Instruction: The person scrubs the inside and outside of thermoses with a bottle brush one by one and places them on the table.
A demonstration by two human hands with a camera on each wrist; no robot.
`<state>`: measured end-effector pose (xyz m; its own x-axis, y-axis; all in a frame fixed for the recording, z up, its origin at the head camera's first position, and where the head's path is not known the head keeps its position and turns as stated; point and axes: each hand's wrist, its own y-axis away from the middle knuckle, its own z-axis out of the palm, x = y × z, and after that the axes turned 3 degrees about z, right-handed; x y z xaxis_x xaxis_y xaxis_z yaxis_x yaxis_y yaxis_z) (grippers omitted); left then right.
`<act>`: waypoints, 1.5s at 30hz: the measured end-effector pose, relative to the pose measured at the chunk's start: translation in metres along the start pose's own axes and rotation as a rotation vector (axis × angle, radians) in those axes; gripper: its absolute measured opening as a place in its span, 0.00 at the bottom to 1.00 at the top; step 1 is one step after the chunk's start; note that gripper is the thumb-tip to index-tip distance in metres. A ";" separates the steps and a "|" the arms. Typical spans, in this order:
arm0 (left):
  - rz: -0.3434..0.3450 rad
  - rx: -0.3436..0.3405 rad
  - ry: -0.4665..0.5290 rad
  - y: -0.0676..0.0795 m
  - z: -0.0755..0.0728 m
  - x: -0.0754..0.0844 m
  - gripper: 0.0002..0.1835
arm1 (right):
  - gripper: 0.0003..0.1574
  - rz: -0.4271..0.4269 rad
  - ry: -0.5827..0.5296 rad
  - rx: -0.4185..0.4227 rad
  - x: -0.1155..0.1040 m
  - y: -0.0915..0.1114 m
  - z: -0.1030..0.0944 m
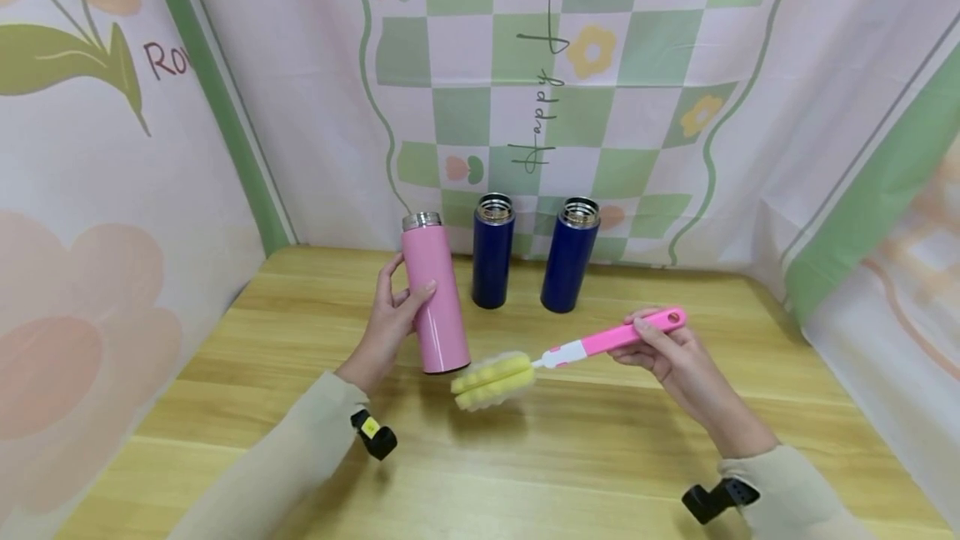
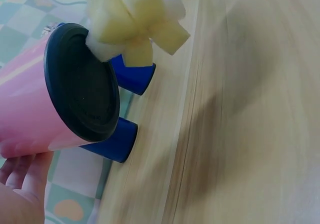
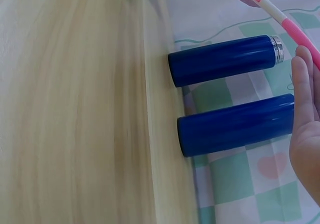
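Observation:
My left hand [image 1: 395, 307] grips a pink thermos bottle [image 1: 437, 298] around its side, holding it slightly tilted above the table. The bottle has no lid, and its steel neck shows at the top. In the left wrist view its dark base [image 2: 82, 84] faces the camera. My right hand [image 1: 670, 352] holds a bottle brush [image 1: 603, 342] by its pink handle, thumb on top. The brush's yellow and white sponge head [image 1: 493, 380] points left, just below and in front of the bottle's base. Whether sponge and bottle touch, I cannot tell.
Two dark blue bottles without lids, a left one [image 1: 492, 252] and a right one [image 1: 570, 257], stand upright at the back of the wooden table [image 1: 600, 457]. Behind them hangs a checkered curtain [image 1: 525, 57]. Patterned cloth also covers both sides.

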<state>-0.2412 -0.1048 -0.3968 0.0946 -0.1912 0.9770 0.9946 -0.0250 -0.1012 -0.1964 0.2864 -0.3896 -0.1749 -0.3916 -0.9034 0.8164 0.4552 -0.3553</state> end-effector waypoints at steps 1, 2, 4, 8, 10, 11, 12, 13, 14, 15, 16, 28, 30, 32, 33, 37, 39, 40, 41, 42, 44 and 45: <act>-0.001 0.004 0.002 0.000 0.000 0.000 0.41 | 0.20 0.001 0.001 0.002 0.001 0.000 0.001; -0.001 0.006 0.001 0.000 0.001 0.000 0.41 | 0.20 0.000 -0.002 0.000 0.002 0.000 0.001; 0.000 0.007 0.003 0.000 0.001 0.000 0.42 | 0.20 -0.005 -0.011 -0.006 0.004 -0.001 0.003; 0.004 0.004 0.013 0.000 0.002 0.000 0.42 | 0.21 -0.010 -0.017 -0.002 0.011 -0.003 0.009; 0.008 0.006 0.018 0.000 0.002 0.000 0.42 | 0.21 0.000 -0.006 0.011 0.014 -0.004 0.013; 0.009 0.007 0.021 0.000 0.003 0.000 0.42 | 0.20 0.008 0.004 0.020 0.016 -0.005 0.015; 0.012 0.008 0.027 0.000 0.003 0.000 0.42 | 0.20 0.019 0.011 0.029 0.018 -0.005 0.017; 0.014 0.011 0.031 0.000 0.003 0.001 0.42 | 0.19 0.031 0.019 0.037 0.019 -0.006 0.018; 0.017 0.012 0.034 0.000 0.003 0.001 0.42 | 0.19 0.043 0.028 0.044 0.021 -0.006 0.020; 0.020 0.013 0.041 0.000 0.004 0.001 0.42 | 0.18 0.056 0.039 0.052 0.022 -0.006 0.021; 0.022 0.012 0.045 0.000 0.004 0.001 0.42 | 0.18 0.066 0.047 0.060 0.023 -0.006 0.022; 0.015 0.017 0.037 0.001 0.003 0.002 0.42 | 0.16 0.101 0.090 0.136 0.024 -0.003 0.021; 0.014 0.014 0.043 0.001 0.002 0.002 0.42 | 0.15 0.099 0.082 0.143 0.023 -0.002 0.020; 0.014 0.010 0.047 0.001 0.002 0.002 0.42 | 0.16 0.095 0.077 0.141 0.022 -0.002 0.019; 0.015 0.007 0.050 0.001 0.002 0.002 0.42 | 0.16 0.093 0.076 0.139 0.021 -0.001 0.018; 0.018 -0.005 0.054 0.001 0.003 0.002 0.42 | 0.17 0.076 0.063 0.127 0.018 0.001 0.016; 0.022 -0.009 0.053 0.001 0.003 0.002 0.42 | 0.18 0.063 0.059 0.118 0.017 0.002 0.015; 0.025 -0.008 0.054 0.001 0.003 0.002 0.42 | 0.18 0.056 0.054 0.113 0.016 0.002 0.015; 0.029 -0.007 0.056 0.001 0.003 0.002 0.42 | 0.18 0.050 0.052 0.107 0.015 0.003 0.015; 0.034 -0.004 0.056 0.001 0.003 0.002 0.42 | 0.18 0.046 0.050 0.100 0.014 0.003 0.014; 0.040 0.001 0.056 0.002 0.004 0.001 0.42 | 0.19 0.041 0.048 0.088 0.013 0.003 0.014; 0.044 0.004 0.058 0.002 0.004 0.001 0.42 | 0.19 0.041 0.048 0.082 0.013 0.003 0.013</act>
<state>-0.2393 -0.1013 -0.3952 0.1358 -0.2490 0.9589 0.9897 -0.0113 -0.1430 -0.1891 0.2719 -0.3987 -0.1648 -0.3342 -0.9280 0.8656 0.4020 -0.2985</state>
